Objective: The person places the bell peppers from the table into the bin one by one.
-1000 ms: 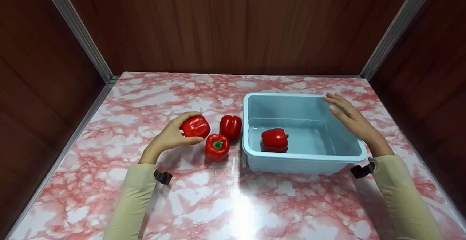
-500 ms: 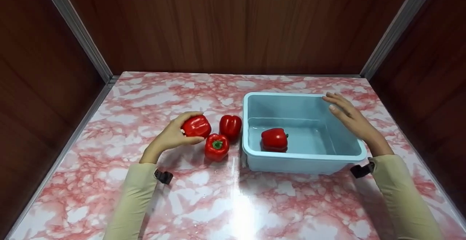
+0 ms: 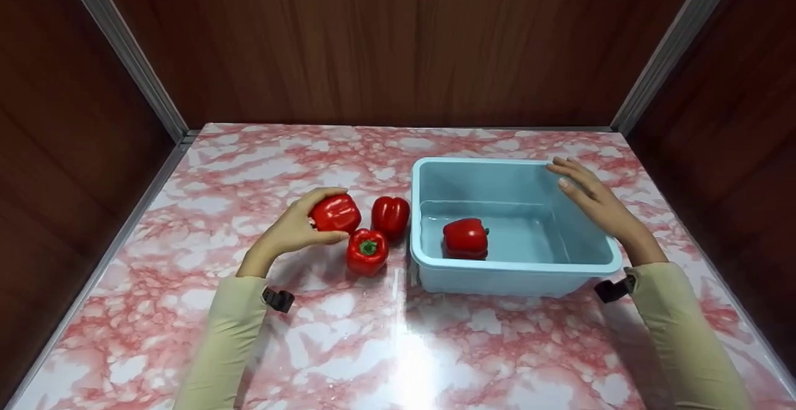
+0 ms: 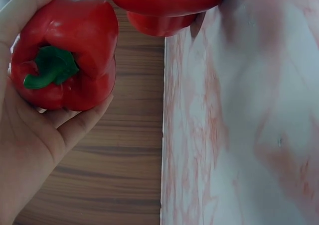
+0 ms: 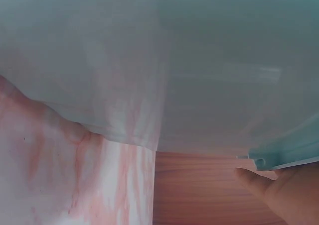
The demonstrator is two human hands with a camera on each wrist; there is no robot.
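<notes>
My left hand (image 3: 291, 228) grips a red bell pepper (image 3: 336, 213) between fingers and thumb, left of the tub. In the left wrist view, this pepper's green stem (image 4: 52, 68) points at the camera. Close to its right are two more red bell peppers: one lying by the tub wall (image 3: 390, 216), the other standing stem up in front (image 3: 367, 253). A light blue plastic tub (image 3: 516, 267) holds another bell pepper (image 3: 465, 239) at its left front. My right hand (image 3: 596, 203), fingers extended and slightly spread, rests at the tub's right rim.
The table (image 3: 336, 348) has a pink and white marbled top. Dark wood-grain panels (image 3: 398, 43) in metal framing enclose it at the back and sides. In the right wrist view, the tub's outer wall (image 5: 209, 75) fills most of the picture.
My left hand, with the bell pepper in it, has edged slightly toward the other peppers. My right hand stays at the tub's rim. The head view has shifted a little.
</notes>
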